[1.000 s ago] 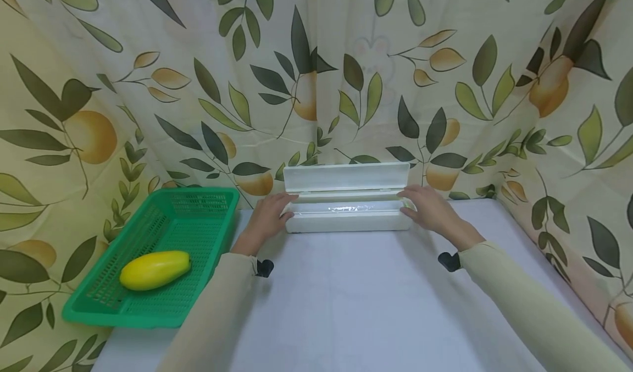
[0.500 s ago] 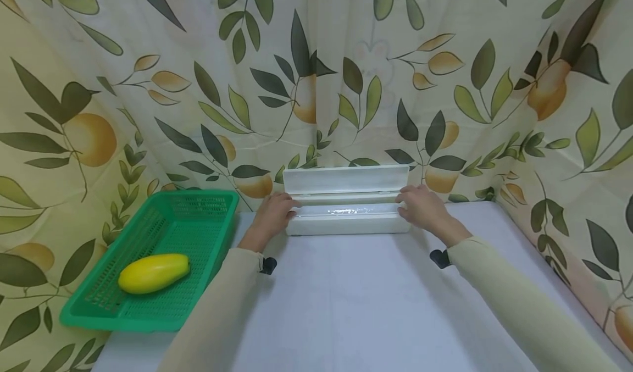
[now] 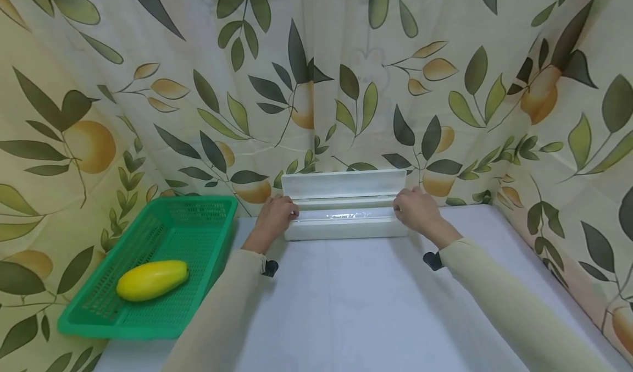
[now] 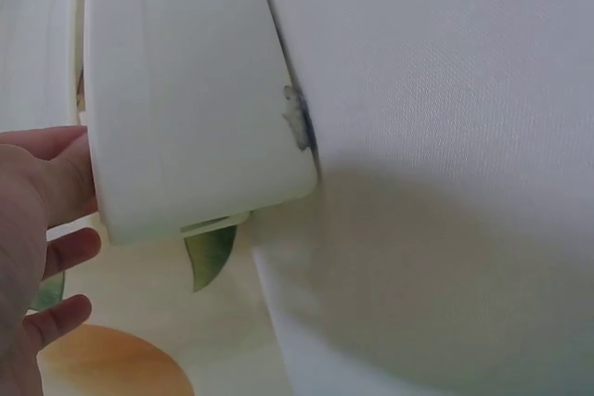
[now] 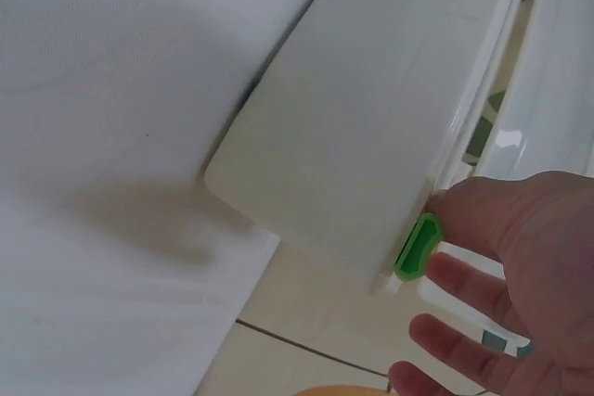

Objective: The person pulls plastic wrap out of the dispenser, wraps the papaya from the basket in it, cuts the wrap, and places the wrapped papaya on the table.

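Note:
A long white cling film dispenser [image 3: 346, 230] lies across the back of the table with its lid [image 3: 343, 185] raised. Shiny clear cling film [image 3: 346, 215] shows along its opening. At the left end my left hand [image 3: 271, 221] pinches the film's edge between thumb and index finger; in the left wrist view their tips are partly hidden behind the dispenser wall [image 4: 186, 90]. My right hand [image 3: 417, 211] pinches at the right end, its other fingers spread loosely in the right wrist view. Beside the right fingertips, a green slider-like piece [image 5: 419, 248] sits on the dispenser's end.
To the left stands a green plastic basket [image 3: 225, 251] with a yellow, papaya-like fruit [image 3: 152, 280] lying in it. A white cloth [image 3: 336, 306] covers the table. Patterned curtain [image 3: 346, 86] hangs right behind the dispenser and along both sides.
Both hands have drawn slightly inward at the dispenser's ends, and thumbs and fingers have come together on the film. The whole head view has shifted a little. Basket and fruit stay put.

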Demonstrator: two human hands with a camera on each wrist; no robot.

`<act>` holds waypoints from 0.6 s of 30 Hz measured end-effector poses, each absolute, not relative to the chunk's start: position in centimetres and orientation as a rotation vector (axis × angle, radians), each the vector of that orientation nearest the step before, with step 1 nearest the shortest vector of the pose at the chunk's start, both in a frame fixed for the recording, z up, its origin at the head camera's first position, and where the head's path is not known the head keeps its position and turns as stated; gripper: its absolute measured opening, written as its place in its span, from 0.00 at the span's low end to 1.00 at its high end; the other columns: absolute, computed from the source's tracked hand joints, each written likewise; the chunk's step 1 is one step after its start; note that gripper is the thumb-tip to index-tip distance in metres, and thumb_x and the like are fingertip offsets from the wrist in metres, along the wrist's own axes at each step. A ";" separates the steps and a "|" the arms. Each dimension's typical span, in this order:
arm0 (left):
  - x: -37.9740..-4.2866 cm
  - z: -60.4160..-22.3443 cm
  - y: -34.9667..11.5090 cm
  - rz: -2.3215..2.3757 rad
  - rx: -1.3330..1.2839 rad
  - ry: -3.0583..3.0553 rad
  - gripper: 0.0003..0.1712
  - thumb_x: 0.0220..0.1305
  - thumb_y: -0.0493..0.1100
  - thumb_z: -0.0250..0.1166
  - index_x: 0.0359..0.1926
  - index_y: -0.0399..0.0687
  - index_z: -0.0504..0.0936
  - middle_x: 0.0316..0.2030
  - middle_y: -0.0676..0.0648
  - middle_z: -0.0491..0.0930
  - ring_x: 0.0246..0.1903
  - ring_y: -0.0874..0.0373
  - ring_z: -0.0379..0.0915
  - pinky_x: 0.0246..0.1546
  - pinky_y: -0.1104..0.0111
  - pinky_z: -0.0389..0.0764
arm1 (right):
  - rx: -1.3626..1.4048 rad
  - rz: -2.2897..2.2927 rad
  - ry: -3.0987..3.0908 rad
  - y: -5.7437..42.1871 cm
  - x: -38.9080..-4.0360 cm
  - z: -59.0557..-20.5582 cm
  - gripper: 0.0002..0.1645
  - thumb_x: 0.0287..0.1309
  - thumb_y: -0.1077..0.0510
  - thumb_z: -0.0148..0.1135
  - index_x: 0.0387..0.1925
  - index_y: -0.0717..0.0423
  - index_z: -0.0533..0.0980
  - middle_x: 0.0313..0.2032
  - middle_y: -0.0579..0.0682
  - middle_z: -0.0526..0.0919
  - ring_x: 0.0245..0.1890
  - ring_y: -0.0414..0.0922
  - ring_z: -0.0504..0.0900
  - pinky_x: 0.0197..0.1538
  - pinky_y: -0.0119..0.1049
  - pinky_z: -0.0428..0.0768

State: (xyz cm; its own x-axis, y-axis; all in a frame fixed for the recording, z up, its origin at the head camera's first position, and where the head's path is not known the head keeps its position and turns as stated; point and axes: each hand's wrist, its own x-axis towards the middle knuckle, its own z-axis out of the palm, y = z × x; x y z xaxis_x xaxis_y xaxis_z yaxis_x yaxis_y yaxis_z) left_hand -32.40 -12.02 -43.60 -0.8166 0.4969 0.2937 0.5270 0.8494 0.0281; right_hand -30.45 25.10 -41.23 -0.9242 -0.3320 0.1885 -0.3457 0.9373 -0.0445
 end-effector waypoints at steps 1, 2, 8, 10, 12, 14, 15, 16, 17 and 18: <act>-32.4 -43.7 -12.0 -0.172 -0.775 -2.742 0.05 0.64 0.35 0.72 0.39 0.50 0.91 0.39 0.48 0.85 0.44 0.47 0.76 0.48 0.53 0.78 | 0.503 0.123 -2.915 25.1 -30.4 -41.3 0.04 0.59 0.67 0.67 0.34 0.60 0.86 0.38 0.58 0.85 0.38 0.58 0.77 0.36 0.50 0.78; -32.5 -43.9 -12.1 -0.189 -0.771 -2.734 0.05 0.64 0.35 0.72 0.39 0.49 0.90 0.39 0.47 0.85 0.44 0.47 0.77 0.49 0.53 0.78 | 0.489 0.132 -2.914 25.1 -30.4 -41.3 0.04 0.60 0.66 0.66 0.34 0.60 0.86 0.37 0.58 0.84 0.38 0.57 0.77 0.36 0.50 0.78; -32.8 -44.7 -12.2 -0.343 -0.744 -2.679 0.02 0.65 0.34 0.70 0.37 0.44 0.88 0.37 0.46 0.86 0.43 0.47 0.79 0.48 0.55 0.79 | 0.417 0.170 -2.904 25.6 -30.5 -41.8 0.04 0.64 0.66 0.64 0.38 0.62 0.84 0.34 0.56 0.83 0.38 0.56 0.76 0.38 0.48 0.78; -32.8 -44.9 -12.3 -0.411 -0.714 -2.676 0.02 0.66 0.34 0.69 0.37 0.42 0.88 0.37 0.45 0.87 0.44 0.46 0.80 0.50 0.55 0.79 | 0.407 0.201 -2.901 25.8 -30.6 -41.9 0.05 0.65 0.65 0.63 0.39 0.63 0.83 0.34 0.56 0.83 0.38 0.56 0.76 0.38 0.48 0.77; -32.8 -45.0 -12.4 -0.496 -0.671 -2.685 0.02 0.66 0.34 0.68 0.38 0.41 0.88 0.38 0.44 0.87 0.45 0.46 0.80 0.52 0.56 0.79 | 0.397 0.233 -2.898 25.8 -30.7 -41.9 0.06 0.66 0.64 0.62 0.41 0.63 0.82 0.35 0.57 0.84 0.38 0.57 0.76 0.38 0.48 0.77; -32.7 -45.1 -12.6 -0.594 -0.625 -2.690 0.02 0.67 0.34 0.68 0.39 0.40 0.87 0.40 0.43 0.86 0.47 0.46 0.79 0.53 0.55 0.79 | 0.385 0.262 -2.896 25.8 -30.8 -42.0 0.07 0.67 0.64 0.61 0.43 0.63 0.82 0.38 0.58 0.84 0.39 0.57 0.76 0.38 0.49 0.77; -32.6 -45.1 -12.6 -0.644 -0.602 -2.688 0.03 0.68 0.34 0.67 0.39 0.40 0.87 0.40 0.43 0.86 0.47 0.46 0.79 0.53 0.55 0.79 | 0.380 0.277 -2.894 25.7 -30.8 -42.0 0.07 0.68 0.64 0.61 0.43 0.63 0.81 0.39 0.58 0.85 0.40 0.58 0.77 0.39 0.49 0.77; -32.5 -45.2 -12.7 -0.702 -0.581 -2.682 0.03 0.68 0.34 0.67 0.40 0.40 0.86 0.40 0.42 0.86 0.47 0.46 0.79 0.52 0.55 0.79 | 0.375 0.285 -2.894 25.8 -30.9 -42.0 0.07 0.68 0.63 0.61 0.44 0.63 0.81 0.40 0.59 0.85 0.40 0.58 0.77 0.39 0.49 0.77; -32.4 -45.2 -12.8 -0.765 -0.560 -2.672 0.03 0.68 0.34 0.67 0.40 0.40 0.86 0.41 0.42 0.85 0.46 0.46 0.79 0.51 0.54 0.80 | 0.366 0.299 -2.896 25.8 -30.9 -42.1 0.08 0.68 0.63 0.60 0.44 0.63 0.81 0.40 0.59 0.85 0.40 0.57 0.76 0.40 0.49 0.77; -32.3 -45.3 -12.8 -0.828 -0.540 -2.661 0.03 0.68 0.34 0.66 0.40 0.39 0.85 0.40 0.42 0.85 0.45 0.46 0.79 0.50 0.54 0.80 | 0.357 0.318 -2.899 25.8 -30.9 -42.1 0.08 0.69 0.63 0.60 0.44 0.63 0.81 0.41 0.59 0.85 0.41 0.57 0.76 0.41 0.49 0.76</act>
